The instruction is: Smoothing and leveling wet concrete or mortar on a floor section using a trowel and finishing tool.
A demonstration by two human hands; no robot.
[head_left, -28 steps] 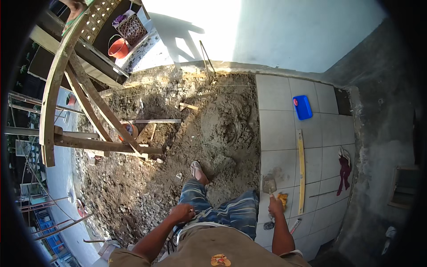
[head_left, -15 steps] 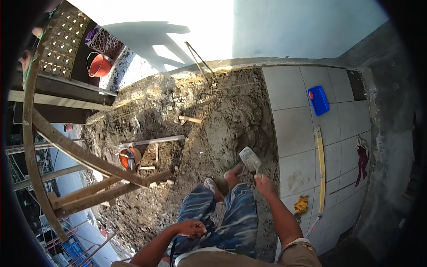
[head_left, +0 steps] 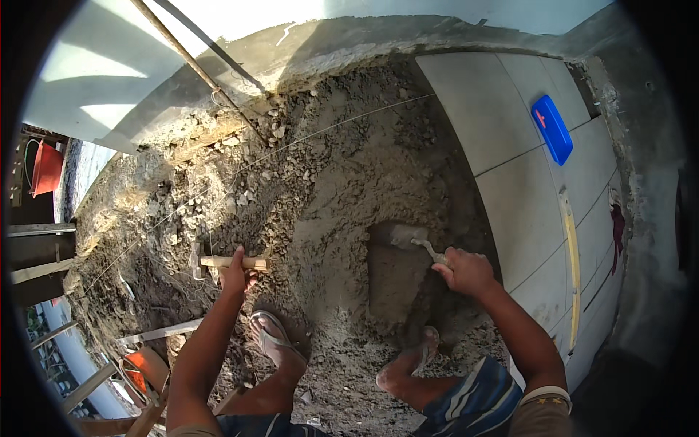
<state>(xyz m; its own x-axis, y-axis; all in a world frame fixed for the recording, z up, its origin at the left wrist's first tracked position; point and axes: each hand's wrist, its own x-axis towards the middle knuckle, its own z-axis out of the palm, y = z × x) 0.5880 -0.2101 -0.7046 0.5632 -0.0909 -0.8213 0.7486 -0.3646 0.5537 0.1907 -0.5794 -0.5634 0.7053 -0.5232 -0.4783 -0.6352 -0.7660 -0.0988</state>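
My left hand [head_left: 235,277] is closed round the wooden handle of a hammer [head_left: 211,261], which lies across the rough mortar bed left of the middle. The hammer's head points left. On the right, my right hand [head_left: 464,272] grips a trowel [head_left: 435,252] by its handle. The trowel's mortar-smeared blade rests at the far end of a smoothed, sunken patch of wet mortar [head_left: 393,280]. That patch lies in front of my feet, beside the laid tiles.
Large grey tiles [head_left: 502,189] cover the right side, with a blue tray [head_left: 555,131] and a yellow straightedge [head_left: 572,269] on them. A thin string [head_left: 328,130] crosses the mortar. A wooden pole [head_left: 196,67] leans at the far left. An orange bucket [head_left: 145,368] stands at lower left.
I have bent down closer to the ground. My left hand has reached forward from my lap and taken hold of the hammer. The trowel has gone down to the mortar.
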